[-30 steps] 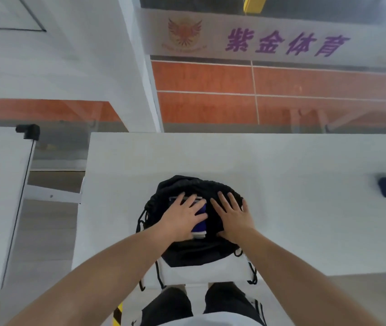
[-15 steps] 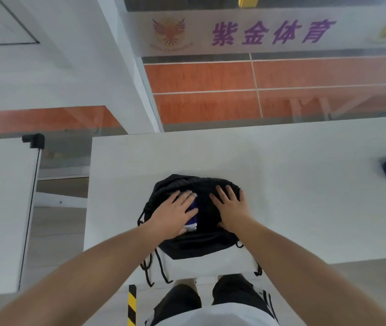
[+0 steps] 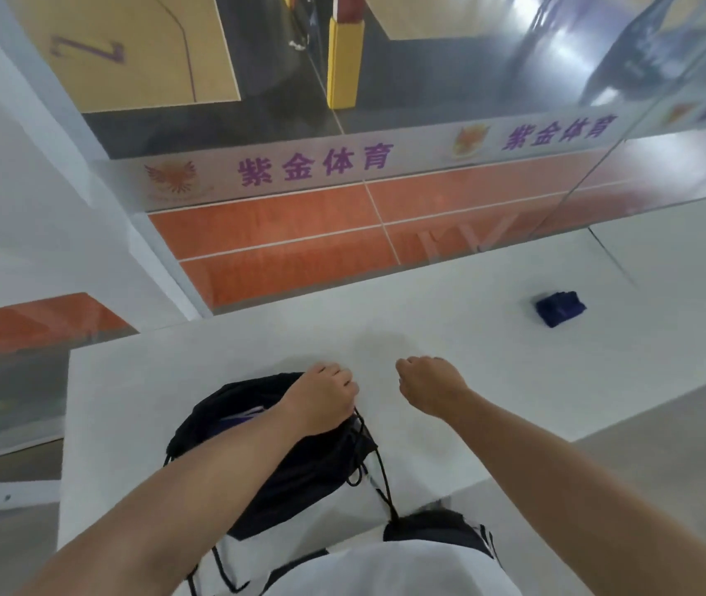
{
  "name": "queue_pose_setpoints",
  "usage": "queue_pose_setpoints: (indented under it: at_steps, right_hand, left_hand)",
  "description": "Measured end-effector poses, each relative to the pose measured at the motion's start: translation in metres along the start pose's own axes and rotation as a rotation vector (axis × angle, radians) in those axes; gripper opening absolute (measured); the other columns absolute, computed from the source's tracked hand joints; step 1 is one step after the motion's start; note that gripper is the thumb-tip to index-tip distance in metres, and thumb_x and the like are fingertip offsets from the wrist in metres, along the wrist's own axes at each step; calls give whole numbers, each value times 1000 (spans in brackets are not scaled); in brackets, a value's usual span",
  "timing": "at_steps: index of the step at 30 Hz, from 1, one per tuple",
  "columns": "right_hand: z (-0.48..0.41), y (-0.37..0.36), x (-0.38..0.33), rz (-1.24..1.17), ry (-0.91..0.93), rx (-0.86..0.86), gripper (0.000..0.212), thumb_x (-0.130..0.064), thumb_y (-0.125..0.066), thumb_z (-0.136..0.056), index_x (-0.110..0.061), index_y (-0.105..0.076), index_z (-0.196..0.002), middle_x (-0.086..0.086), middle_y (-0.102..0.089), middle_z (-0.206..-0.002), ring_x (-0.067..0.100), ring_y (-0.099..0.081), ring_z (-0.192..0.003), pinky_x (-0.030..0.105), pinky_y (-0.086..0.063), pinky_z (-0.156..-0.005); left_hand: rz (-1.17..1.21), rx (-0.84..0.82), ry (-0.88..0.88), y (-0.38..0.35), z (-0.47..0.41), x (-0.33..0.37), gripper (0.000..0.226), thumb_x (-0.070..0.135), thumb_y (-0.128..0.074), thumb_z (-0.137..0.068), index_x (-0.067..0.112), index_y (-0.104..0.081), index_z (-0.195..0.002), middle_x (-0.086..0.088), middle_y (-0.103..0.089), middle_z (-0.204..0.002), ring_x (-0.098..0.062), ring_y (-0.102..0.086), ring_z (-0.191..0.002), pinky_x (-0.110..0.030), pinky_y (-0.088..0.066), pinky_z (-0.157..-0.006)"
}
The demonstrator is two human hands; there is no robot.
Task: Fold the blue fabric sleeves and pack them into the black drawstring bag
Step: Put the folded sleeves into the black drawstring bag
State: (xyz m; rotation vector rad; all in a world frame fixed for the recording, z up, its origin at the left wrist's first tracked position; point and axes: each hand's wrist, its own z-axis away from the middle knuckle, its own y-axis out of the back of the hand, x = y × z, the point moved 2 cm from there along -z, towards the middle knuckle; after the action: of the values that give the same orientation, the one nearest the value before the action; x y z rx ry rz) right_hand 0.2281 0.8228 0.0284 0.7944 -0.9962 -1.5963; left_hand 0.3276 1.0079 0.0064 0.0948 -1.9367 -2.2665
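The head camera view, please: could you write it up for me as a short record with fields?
surface: white table
black drawstring bag: lying at the near edge, mouth facing away, cords trailing off the edge
bag contents: a strip of blue fabric shows at the mouth
left hand: curled at the right side of the bag's mouth, where the cords gather
right hand: loosely closed above the table, right of the bag; whether it holds a cord cannot be told
folded blue sleeve: alone, far right on the table
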Motion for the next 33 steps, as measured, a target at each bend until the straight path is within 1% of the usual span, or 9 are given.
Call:
queue_pose_setpoints:
  at_steps: [7, 11, 14, 18, 21, 24, 27, 30, 33]
  right_hand:
    - [-8, -18, 164, -165, -177, -101, 13, -29, -39, -92, -21, -45, -84, 6, -64, -96, 30, -61, -84, 31, -37, -66]
    - [-10, -31, 274, -249, -225, -75, 19, -31, -38, -91, -17, -47, -82, 6, -61, -85, 28, -56, -74, 32, -43, -65]
    - [-6, -41, 352, -322, -298, -47, 21, -29, -42, -90, -15, -48, -76, 4, -57, -73, 29, -55, -69, 31, -40, -59]
    - [-14, -49, 442, -354, -350, 59, 22, -25, -43, -94, -14, -45, -75, 4, -56, -71, 30, -54, -67, 32, -35, -55]
    - [-29, -61, 492, -461, -408, 185, 18, -24, -46, -96, -11, -58, -91, 7, -64, -90, 31, -58, -85, 36, -44, -68]
    - [-52, -79, 518, -624, -390, 56, 40, -36, -58, -95, -19, -51, -130, 5, -56, -127, 31, -55, -115, 42, -48, -90]
    - [-72, -90, 521, -791, -357, -49, 43, -37, -64, -91, -21, -47, -127, 1, -59, -120, 28, -58, -114, 35, -46, -84]
    - [-81, -93, 513, -850, -354, -46, 59, -31, -63, -93, -19, -41, -147, 4, -57, -137, 26, -54, -125, 37, -45, -101]
    - [-83, -96, 505, -871, -378, -104, 67, -32, -66, -90, -17, -39, -149, 7, -52, -142, 28, -51, -129, 39, -45, -103]
  left_hand:
    - [11, -49, 66, 5, -153, 54, 35, 20, -60, -87, 17, -48, -54, -2, -56, -54, -24, -53, -47, -29, -45, -50]
    - [172, -66, 242, 11, -255, 101, 44, 30, -37, -93, 10, -70, -72, -11, -70, -75, -32, -68, -68, -35, -50, -65]
    - [271, -123, 406, 11, -324, 135, 41, 28, -39, -96, 4, -72, -93, -17, -73, -97, -35, -68, -89, -36, -51, -77]
    - [460, -139, 533, 7, -396, 162, 34, 27, -41, -97, 9, -70, -88, -16, -72, -93, -37, -67, -88, -39, -53, -75]
    - [663, -126, 664, -5, -439, 175, 28, 24, -41, -99, 14, -59, -81, -9, -63, -86, -34, -64, -83, -36, -48, -68]
    - [922, -55, 832, -11, -481, 184, 22, 32, -45, -100, 15, -58, -98, -3, -62, -97, -24, -60, -89, -33, -45, -73]
    - [1136, -21, 949, -19, -514, 192, 33, 36, -58, -96, 13, -56, -119, 3, -60, -106, -20, -60, -99, -29, -44, -79]
    - [1140, 13, 943, -28, -530, 202, 28, 32, -65, -91, 13, -59, -109, 1, -65, -100, -18, -62, -89, -26, -44, -70]
    - [1144, 67, 976, -33, -525, 201, 23, 25, -67, -88, 12, -60, -105, 0, -66, -97, -18, -62, -87, -26, -43, -69]
